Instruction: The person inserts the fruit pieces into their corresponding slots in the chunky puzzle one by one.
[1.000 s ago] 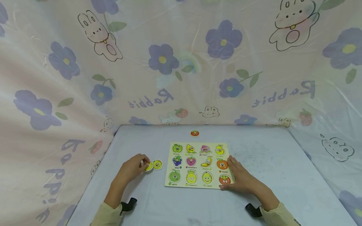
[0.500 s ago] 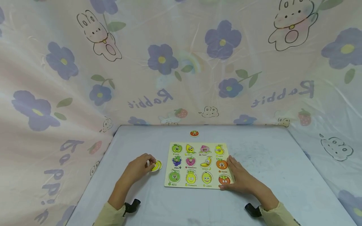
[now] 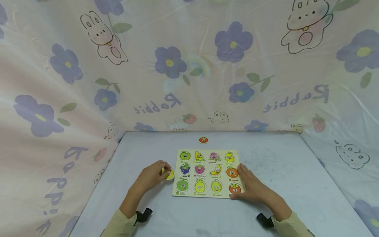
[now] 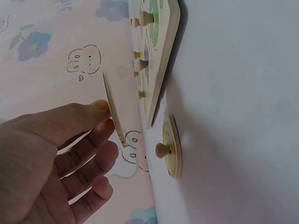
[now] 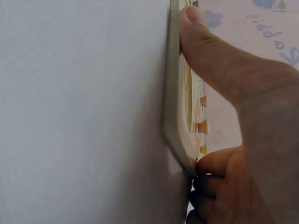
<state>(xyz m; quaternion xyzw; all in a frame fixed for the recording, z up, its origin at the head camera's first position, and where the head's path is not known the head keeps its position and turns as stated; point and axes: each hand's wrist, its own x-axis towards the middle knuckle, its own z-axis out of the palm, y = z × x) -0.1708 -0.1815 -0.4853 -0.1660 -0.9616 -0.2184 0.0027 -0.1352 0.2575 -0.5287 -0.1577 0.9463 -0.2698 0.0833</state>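
My left hand (image 3: 152, 174) pinches a yellow fruit puzzle piece (image 4: 113, 108) between thumb and forefinger, held off the table just left of the board. Its printed face turns away in the left wrist view. A second yellow piece (image 4: 173, 147) with a wooden knob lies on the table below; in the head view it is mostly hidden by the hand and held piece. My right hand (image 3: 253, 186) rests against the near right corner of the fruit puzzle board (image 3: 191, 194), fingers along its right edge and thumb (image 5: 205, 42) on the near edge.
Behind the board lies a red-orange piece (image 3: 203, 140) with green leaves. Most pictures on the board carry knobs; the pineapple (image 3: 200, 186), lemon (image 3: 217, 187) and red fruit (image 3: 235, 188) spots show none. Patterned cloth (image 3: 198, 65) hangs around the table.
My left hand has moved right toward the board with the yellow piece, which passes over the other yellow piece. The right hand and board have stayed in place.
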